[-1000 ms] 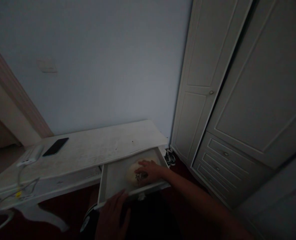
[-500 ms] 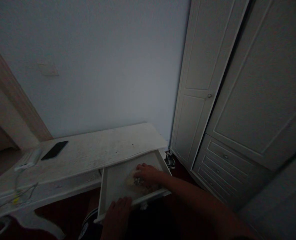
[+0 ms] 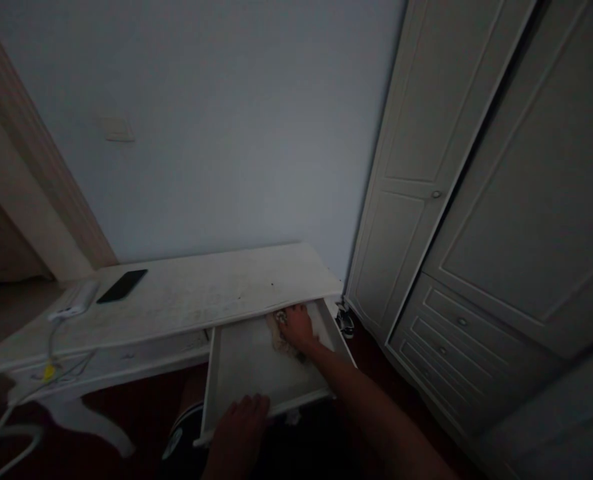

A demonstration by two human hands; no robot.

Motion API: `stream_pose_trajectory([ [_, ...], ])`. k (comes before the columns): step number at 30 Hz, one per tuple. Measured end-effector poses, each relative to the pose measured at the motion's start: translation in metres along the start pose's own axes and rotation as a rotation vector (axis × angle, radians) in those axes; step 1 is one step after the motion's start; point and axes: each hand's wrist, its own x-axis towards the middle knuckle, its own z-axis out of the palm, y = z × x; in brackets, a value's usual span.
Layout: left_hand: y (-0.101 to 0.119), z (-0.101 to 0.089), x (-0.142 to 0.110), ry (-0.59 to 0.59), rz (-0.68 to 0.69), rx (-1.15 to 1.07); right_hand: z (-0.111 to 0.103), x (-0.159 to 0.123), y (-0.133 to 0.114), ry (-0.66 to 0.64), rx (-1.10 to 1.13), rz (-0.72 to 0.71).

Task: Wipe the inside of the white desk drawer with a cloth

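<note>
A white drawer (image 3: 246, 367) is pulled out from under a white desk (image 3: 191, 290). Inside it, toward the back right, my right hand (image 3: 296, 325) is closed on a crumpled beige cloth (image 3: 277, 339) with a dark pattern, pressed against the drawer bottom. Part of the cloth is hidden beneath the palm. My left hand (image 3: 243, 423) grips the top edge of the drawer front near its left end, fingers curled over it. The thumb cannot be seen.
A dark phone (image 3: 123, 286) lies on the desk beside a white power strip (image 3: 76, 299) with a hanging cable. To the right stands a white wardrobe (image 3: 406, 220). Shoes (image 3: 345, 321) sit on the floor between desk and wardrobe. My knee is below the drawer.
My right hand has moved with the cloth from the middle of the drawer to its back. My left hand stays on the drawer front. The view has shifted slightly.
</note>
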Motion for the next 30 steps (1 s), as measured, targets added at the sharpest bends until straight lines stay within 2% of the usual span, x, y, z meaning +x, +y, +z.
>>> stream_pose_trajectory([
  [3, 0.005, -0.008, 0.002, -0.040, -0.037, 0.008, 0.019, 0.004, -0.051, 0.003, 0.037, -0.074],
  [6, 0.009, -0.014, 0.000, 0.000, -0.029, -0.021, 0.035, 0.000, -0.100, -0.018, 0.079, -0.251],
  [9, 0.007, -0.017, -0.001, 0.028, 0.021, -0.052, 0.046, -0.004, -0.120, -0.041, 0.085, -0.428],
  [11, 0.003, -0.020, 0.001, 0.023, 0.059, -0.042, 0.048, -0.004, -0.110, -0.079, 0.049, -0.568],
  [16, -0.008, -0.029, 0.016, -0.058, 0.194, -0.019, 0.043, -0.015, -0.052, -0.278, -0.027, -0.952],
  [19, -0.017, -0.029, 0.020, -0.031, 0.274, -0.078, 0.030, -0.031, -0.020, -0.433, -0.012, -1.069],
  [22, -0.028, -0.019, 0.017, 0.008, 0.250, -0.143, 0.004, -0.046, 0.010, -0.545, 0.027, -0.977],
  [25, -0.035, -0.007, 0.012, 0.028, 0.205, -0.148, -0.024, -0.056, 0.040, -0.586, -0.021, -0.729],
  [27, -0.036, -0.001, 0.011, 0.044, 0.208, -0.133, -0.034, -0.061, 0.058, -0.524, -0.080, -0.572],
  [30, -0.032, 0.004, 0.011, 0.094, 0.205, -0.089, -0.032, -0.066, 0.071, -0.273, -0.171, -0.363],
])
